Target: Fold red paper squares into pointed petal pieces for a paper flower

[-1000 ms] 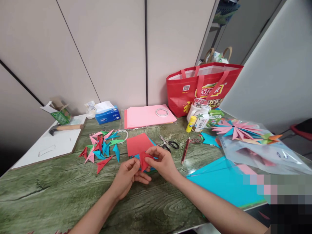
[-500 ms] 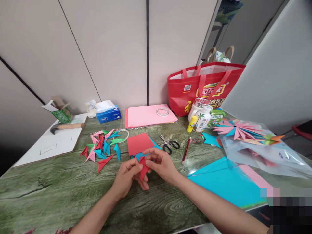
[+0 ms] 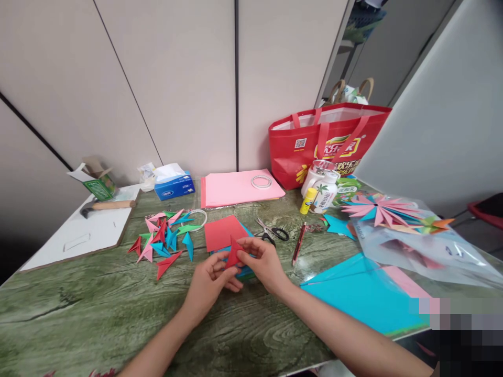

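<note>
A small folded red paper piece [image 3: 233,253] with a pointed tip is held up in front of me. My right hand [image 3: 261,262] pinches its right side between thumb and fingers. At its lower edge, my left hand [image 3: 210,280] has its thumb and curled fingers on the paper. Just behind my hands lies a stack of red paper [image 3: 223,233] over blue sheets. To the left is a loose pile of folded paper pieces [image 3: 161,243] in red, pink, blue and green. Black-handled scissors [image 3: 271,230] rest beyond my right hand, with a pencil [image 3: 299,243] beside them.
Pink sheets [image 3: 231,188] with a tape roll [image 3: 261,181] lie by the wall. A tissue box [image 3: 175,186] and a hammer [image 3: 108,206] on a white board are left. On the right are a red bag [image 3: 286,157], glue stick [image 3: 308,201], white bottle [image 3: 325,193] and blue paper [image 3: 365,293].
The red paper piece has been raised slightly and turned, its point now upward. My right fingers have shifted along its side; my left thumb has slid to its lower edge.
</note>
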Tool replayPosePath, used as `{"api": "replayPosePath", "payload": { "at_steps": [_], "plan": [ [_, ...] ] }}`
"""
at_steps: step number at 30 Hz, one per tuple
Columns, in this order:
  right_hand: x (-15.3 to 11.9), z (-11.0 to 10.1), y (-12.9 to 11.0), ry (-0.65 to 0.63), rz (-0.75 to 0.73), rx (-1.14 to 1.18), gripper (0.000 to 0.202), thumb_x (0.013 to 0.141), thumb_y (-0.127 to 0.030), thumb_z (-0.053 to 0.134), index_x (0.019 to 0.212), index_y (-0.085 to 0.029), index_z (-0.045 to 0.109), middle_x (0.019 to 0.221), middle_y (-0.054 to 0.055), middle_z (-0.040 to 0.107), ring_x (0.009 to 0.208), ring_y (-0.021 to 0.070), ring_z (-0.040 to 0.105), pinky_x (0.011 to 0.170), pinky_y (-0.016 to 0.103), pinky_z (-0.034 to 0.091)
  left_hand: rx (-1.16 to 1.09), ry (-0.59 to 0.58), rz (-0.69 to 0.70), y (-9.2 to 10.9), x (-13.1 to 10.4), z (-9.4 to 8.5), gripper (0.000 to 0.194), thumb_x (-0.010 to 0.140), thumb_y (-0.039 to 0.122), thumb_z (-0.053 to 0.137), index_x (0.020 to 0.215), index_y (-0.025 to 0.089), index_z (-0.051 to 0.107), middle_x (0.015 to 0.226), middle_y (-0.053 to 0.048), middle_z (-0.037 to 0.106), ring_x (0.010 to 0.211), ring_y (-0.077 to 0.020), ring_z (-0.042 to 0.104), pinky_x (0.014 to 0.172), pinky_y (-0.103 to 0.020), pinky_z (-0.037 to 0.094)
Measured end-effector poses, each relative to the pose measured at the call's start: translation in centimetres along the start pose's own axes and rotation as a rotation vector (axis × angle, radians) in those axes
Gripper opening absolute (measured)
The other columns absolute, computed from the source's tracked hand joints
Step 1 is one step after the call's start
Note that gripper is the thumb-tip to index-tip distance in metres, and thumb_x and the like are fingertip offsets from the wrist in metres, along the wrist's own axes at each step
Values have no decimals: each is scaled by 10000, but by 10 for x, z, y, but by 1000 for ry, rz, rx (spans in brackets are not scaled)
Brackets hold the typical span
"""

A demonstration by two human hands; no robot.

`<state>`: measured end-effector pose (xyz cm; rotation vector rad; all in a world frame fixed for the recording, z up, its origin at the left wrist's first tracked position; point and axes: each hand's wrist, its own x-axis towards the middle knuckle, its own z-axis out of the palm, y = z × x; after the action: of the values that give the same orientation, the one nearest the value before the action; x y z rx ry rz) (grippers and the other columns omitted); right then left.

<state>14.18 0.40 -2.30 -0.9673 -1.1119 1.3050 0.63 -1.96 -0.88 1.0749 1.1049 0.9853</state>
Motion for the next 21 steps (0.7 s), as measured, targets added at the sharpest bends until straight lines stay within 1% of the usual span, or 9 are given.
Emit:
{"api": "replayPosePath", "payload": {
  "at_steps": [3,5,8,12,14,18,21],
  "plan": [
    [-1,1,1,-32,-31,-22,153,635,-270,649,724,-160,593,683,-5,593,585,116,551,532,231,489,35,31,31,0,0,0,281,687,373,606,829,147,518,576,1,638,450,-178,637,437,-279,515],
    [-1,0,2,-43,-41,-47,144,637,-272,650,701,-160,587,656,-11,587,588,119,552,532,233,494,55,32,63,-1,0,-2,233,721,371,569,766,148,521,538,16,611,422,-165,625,407,-257,500],
    [-2,0,5,-23,-75,-168,101,645,-241,640,667,-157,589,641,-2,600,600,128,564,541,235,491,86,23,93,-3,1,-3,228,738,372,548,729,146,523,509,26,589,389,-150,608,378,-236,481],
    [-6,0,4,4,-126,-330,49,669,-205,607,674,-157,615,668,18,635,617,140,581,568,242,483,138,45,104,-7,1,-3,217,742,363,543,719,151,504,495,37,575,381,-139,600,369,-220,469],
    [-8,1,2,-8,-133,-321,57,683,-209,595,693,-159,620,684,24,642,625,146,593,578,252,490,126,32,104,-7,1,-2,210,748,363,533,733,159,487,508,38,580,393,-143,607,383,-228,477],
    [-11,6,2,-56,-117,-187,81,688,-217,610,747,-162,617,739,36,652,686,162,619,661,283,509,77,-11,101,-7,1,-3,198,762,368,509,768,178,451,532,41,588,402,-152,611,398,-254,489],
    [-14,9,5,-85,-74,-98,156,659,-222,649,799,-170,604,750,23,642,701,163,621,669,286,512,139,-13,141,-11,2,-6,171,779,349,486,788,182,454,497,48,570,388,-141,586,396,-248,476]
  ]
}}
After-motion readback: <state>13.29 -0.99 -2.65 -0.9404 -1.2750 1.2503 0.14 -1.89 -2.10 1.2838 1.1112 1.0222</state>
